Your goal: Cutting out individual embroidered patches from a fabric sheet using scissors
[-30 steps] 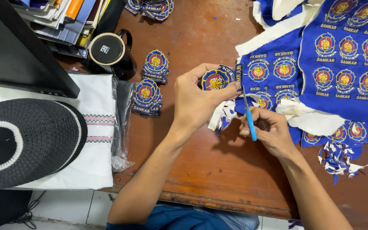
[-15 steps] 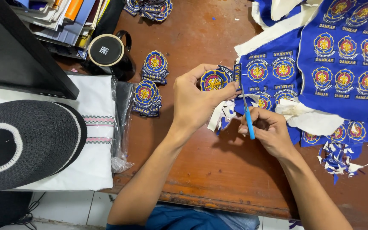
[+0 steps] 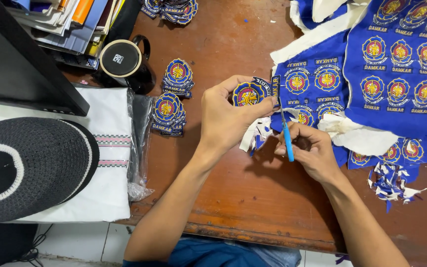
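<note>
The left hand (image 3: 226, 118) pinches a round patch (image 3: 247, 94) over the middle of the table (image 3: 253, 198). The right hand (image 3: 310, 148) grips blue scissors (image 3: 286, 136), blades touching the patch edge.

Patch (image 3: 249, 94): round-ish embroidered badge, blue edge, red and yellow emblem in the middle, face up, tilting slightly. It's sitting raised off the table, mid-scene, pinched at its near-left edge, its right edge meeting the blue strip it's being cut from.

Scissors (image 3: 286, 136): small, blue handles, thin metal blades pointing far, toward the patch's right edge. They're standing nearly upright in the view, just right of the patch, blade tips touching the fabric there. Handles are lying near side, mostly wrapped by fingers. Can't tell how far the blades are parting.
</note>
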